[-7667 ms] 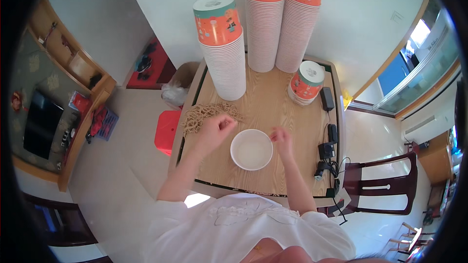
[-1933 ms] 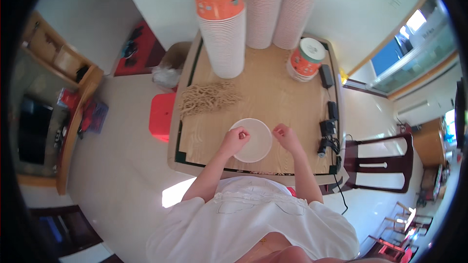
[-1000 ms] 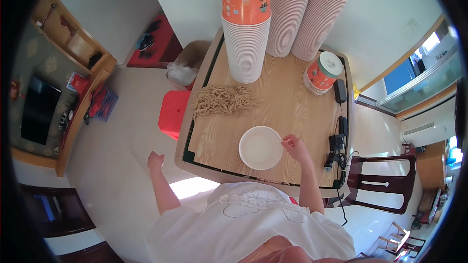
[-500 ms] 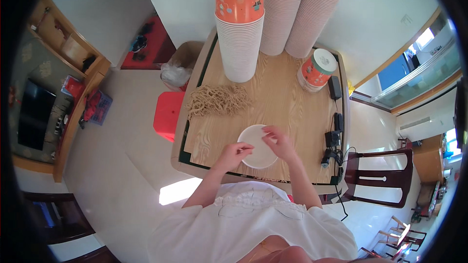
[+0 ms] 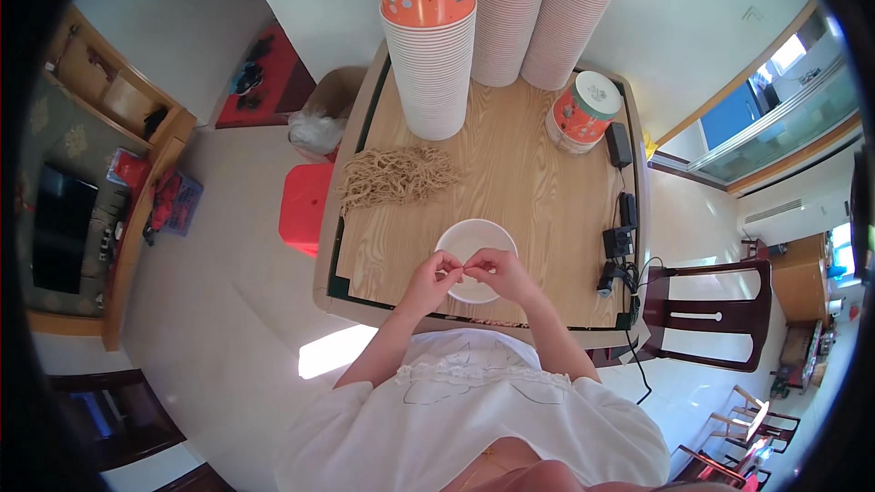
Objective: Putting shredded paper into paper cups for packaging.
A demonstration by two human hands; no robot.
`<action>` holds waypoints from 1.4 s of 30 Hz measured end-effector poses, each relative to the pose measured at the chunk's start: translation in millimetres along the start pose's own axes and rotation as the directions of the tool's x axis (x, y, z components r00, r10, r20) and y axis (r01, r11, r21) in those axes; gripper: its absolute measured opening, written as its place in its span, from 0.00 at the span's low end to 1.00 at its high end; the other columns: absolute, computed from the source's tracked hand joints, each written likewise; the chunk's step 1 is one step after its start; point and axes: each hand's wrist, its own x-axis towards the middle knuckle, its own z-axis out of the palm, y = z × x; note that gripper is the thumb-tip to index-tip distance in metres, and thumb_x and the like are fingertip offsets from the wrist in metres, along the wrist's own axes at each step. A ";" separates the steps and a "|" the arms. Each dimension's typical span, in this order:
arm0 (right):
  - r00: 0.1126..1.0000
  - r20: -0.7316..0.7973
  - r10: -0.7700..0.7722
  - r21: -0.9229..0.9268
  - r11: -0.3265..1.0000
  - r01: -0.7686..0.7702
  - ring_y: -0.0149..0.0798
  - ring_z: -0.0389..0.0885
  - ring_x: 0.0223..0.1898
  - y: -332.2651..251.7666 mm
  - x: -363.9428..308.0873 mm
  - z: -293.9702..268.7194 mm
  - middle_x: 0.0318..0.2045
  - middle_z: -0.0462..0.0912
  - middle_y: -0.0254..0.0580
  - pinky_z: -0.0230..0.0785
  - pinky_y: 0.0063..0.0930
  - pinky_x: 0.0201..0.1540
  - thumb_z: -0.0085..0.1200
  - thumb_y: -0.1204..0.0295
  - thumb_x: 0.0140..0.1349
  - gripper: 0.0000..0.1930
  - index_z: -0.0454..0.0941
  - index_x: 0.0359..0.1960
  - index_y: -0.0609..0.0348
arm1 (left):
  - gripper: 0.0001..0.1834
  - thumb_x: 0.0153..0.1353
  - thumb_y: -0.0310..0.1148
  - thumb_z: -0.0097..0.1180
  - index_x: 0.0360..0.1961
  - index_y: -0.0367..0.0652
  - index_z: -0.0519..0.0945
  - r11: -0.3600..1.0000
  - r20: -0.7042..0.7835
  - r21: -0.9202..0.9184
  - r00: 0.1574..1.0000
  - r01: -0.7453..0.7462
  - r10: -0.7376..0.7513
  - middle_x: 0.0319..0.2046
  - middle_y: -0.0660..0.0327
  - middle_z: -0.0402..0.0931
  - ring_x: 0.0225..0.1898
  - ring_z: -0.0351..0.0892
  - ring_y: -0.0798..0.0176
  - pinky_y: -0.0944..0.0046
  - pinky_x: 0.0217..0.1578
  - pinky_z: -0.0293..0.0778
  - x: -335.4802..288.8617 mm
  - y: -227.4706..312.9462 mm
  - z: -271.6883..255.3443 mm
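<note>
A round white bowl (image 5: 476,234) stands near the table's front edge. Over its near half, my left hand (image 5: 432,281) and my right hand (image 5: 500,273) meet with the fingertips pinched together. Whatever lies between the fingertips is too small to make out. Farther back on the left, a tangled heap of tan, dried-looking strands (image 5: 397,176) lies on the wood-grain table (image 5: 524,191), apart from both hands. The bowl's inside is partly covered by my fingers.
Tall stacks of white paper tubs with orange printed sides (image 5: 426,73) rise at the back. A short stack (image 5: 583,114) sits at the back right. Black adapters and cables (image 5: 620,241) run along the right edge. A red stool (image 5: 305,208) and a dark wooden chair (image 5: 711,314) flank the table.
My right hand has come down and left from the bowl's far side, and its fingertips now meet those of my left hand. The view has shifted slightly.
</note>
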 end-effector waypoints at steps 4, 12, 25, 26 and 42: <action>1.000 -0.012 0.011 -0.005 1.000 -0.011 0.23 0.70 0.22 -3.4 -0.4 -0.3 0.20 0.76 0.33 0.65 0.18 0.26 0.55 0.75 0.51 0.05 0.75 0.27 0.63 | 0.04 0.51 0.26 0.55 0.29 0.39 0.74 0.986 -0.057 0.161 0.997 -0.038 0.048 0.19 0.69 0.69 0.21 0.65 0.77 0.76 0.22 0.63 2.1 -0.6 -5.3; 0.997 0.007 0.074 0.014 0.997 -0.074 0.22 0.69 0.23 -8.2 -2.2 -6.1 0.20 0.74 0.30 0.64 0.17 0.27 0.50 0.72 0.56 0.06 0.74 0.27 0.63 | 0.04 0.52 0.28 0.54 0.28 0.38 0.76 0.951 -0.015 0.309 1.000 -0.001 0.005 0.16 0.69 0.66 0.18 0.60 0.78 0.75 0.19 0.60 6.8 7.7 -3.4; 0.997 -0.003 0.074 0.005 0.997 -0.074 0.22 0.65 0.20 -5.9 -3.1 -4.9 0.17 0.68 0.29 0.60 0.17 0.23 0.45 0.70 0.60 0.11 0.69 0.22 0.62 | 0.03 0.53 0.27 0.52 0.29 0.39 0.75 0.959 -0.004 0.282 1.000 -0.027 0.029 0.16 0.71 0.65 0.19 0.60 0.79 0.77 0.19 0.58 6.9 20.6 7.7; 0.997 -0.003 0.075 0.006 0.997 -0.075 0.22 0.65 0.20 -4.0 -2.3 -5.2 0.17 0.68 0.29 0.60 0.17 0.23 0.45 0.70 0.60 0.11 0.69 0.22 0.62 | 0.03 0.53 0.27 0.53 0.29 0.39 0.75 0.941 -0.024 0.340 1.000 -0.007 0.016 0.15 0.71 0.65 0.18 0.59 0.79 0.76 0.19 0.58 6.0 24.2 8.0; 0.920 -0.318 0.229 -0.132 0.950 -0.282 0.26 0.72 0.21 52.6 -7.0 -76.2 0.18 0.75 0.36 0.64 0.19 0.24 0.48 0.70 0.56 0.07 0.73 0.26 0.60 | 0.06 0.50 0.30 0.56 0.28 0.40 0.78 0.912 -0.247 0.408 0.958 -0.032 0.144 0.15 0.67 0.69 0.17 0.63 0.76 0.73 0.19 0.62 6.9 46.5 -27.4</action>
